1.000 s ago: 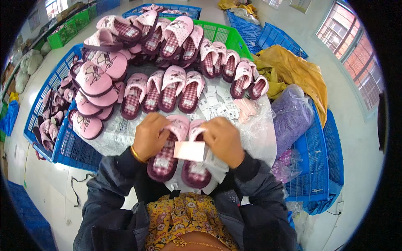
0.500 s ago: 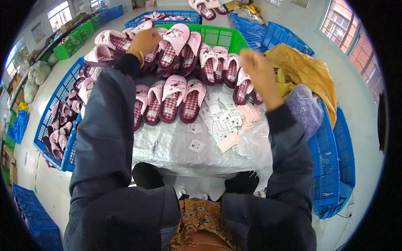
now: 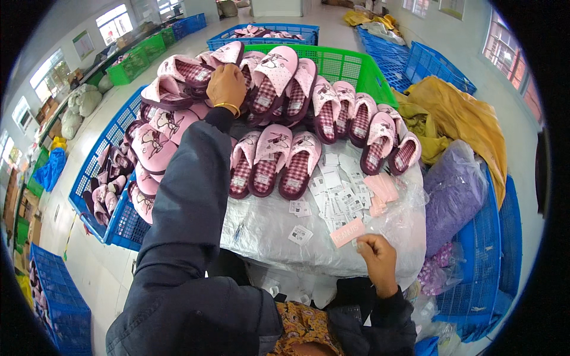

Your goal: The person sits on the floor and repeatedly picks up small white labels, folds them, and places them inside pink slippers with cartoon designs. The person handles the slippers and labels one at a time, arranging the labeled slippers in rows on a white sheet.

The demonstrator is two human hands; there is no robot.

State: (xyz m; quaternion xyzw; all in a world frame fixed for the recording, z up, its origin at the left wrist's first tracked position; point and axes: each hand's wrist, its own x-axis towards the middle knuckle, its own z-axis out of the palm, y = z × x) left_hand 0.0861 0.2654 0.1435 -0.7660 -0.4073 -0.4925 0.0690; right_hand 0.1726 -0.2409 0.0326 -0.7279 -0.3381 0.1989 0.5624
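Note:
Pink slippers [image 3: 274, 71] with dark soles and checked insoles stand in pairs at the far side of a plastic-covered surface [image 3: 255, 228]. My left hand [image 3: 227, 89] reaches in among them at the left, next to a slipper [image 3: 185, 72] lying on its side. Its fingers curl downward, and what they grip is hidden. Close to me, my right hand [image 3: 380, 259] pinches the right-hand corner of a pink card [image 3: 347, 233], which lies flat. Beyond that card are loose white labels [image 3: 332, 199] and more pink cards [image 3: 382, 186].
A green crate [image 3: 323, 58] stands behind the slippers. Blue crates [image 3: 98, 228] with slippers are at the left, another blue crate [image 3: 261, 37] farther back. Yellow cloth [image 3: 457, 113] and a purple bag [image 3: 454, 196] lie over blue crates at the right.
My right hand has come down from the slippers at the far right to the pink card. My left hand has lowered among the slippers. A slipper pair at the upper edge is gone from view.

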